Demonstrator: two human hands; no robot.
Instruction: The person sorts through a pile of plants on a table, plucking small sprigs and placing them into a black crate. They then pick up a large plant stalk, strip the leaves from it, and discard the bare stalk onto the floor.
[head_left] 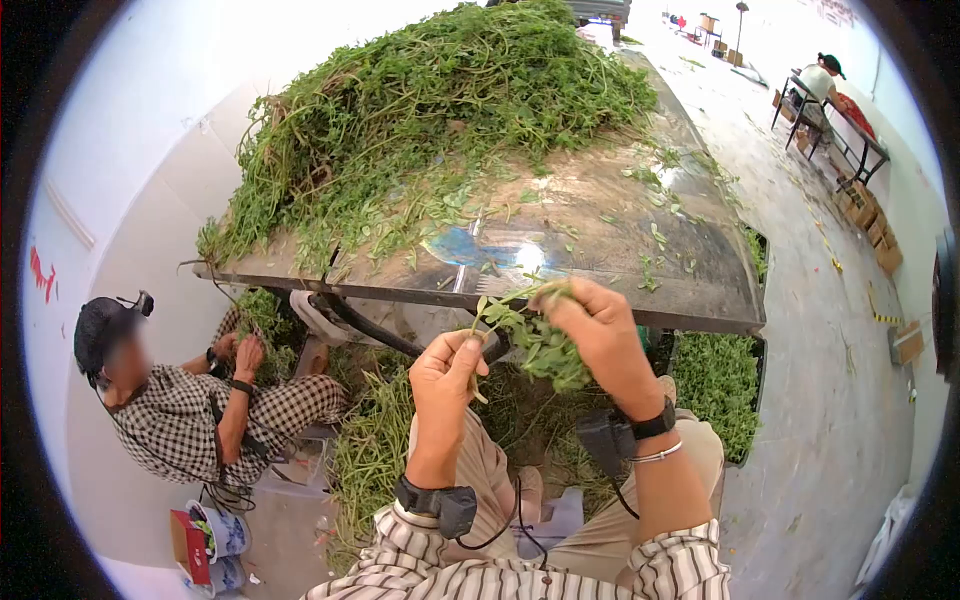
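Above my lap, just past the table's near edge, both hands are raised close together. My left hand [445,372] is closed, thumb and fingers pinching a thin green stem [482,318] with small leaves at its top. My right hand [598,335] is closed around a bunch of leafy green sprigs [552,358], which hangs below the fingers. A stem stretches between the two hands. The exact plant kind is not clear. Each wrist wears a strap with a black device, and a bangle circles the right one.
A large heap of greens [450,100] covers the back of the worn table [690,265]. Cut stems [375,440] lie on the floor at left; a crate of leaves [715,390] stands right. One co-worker [170,410] sits left handling greens, another person [820,85] sits far right.
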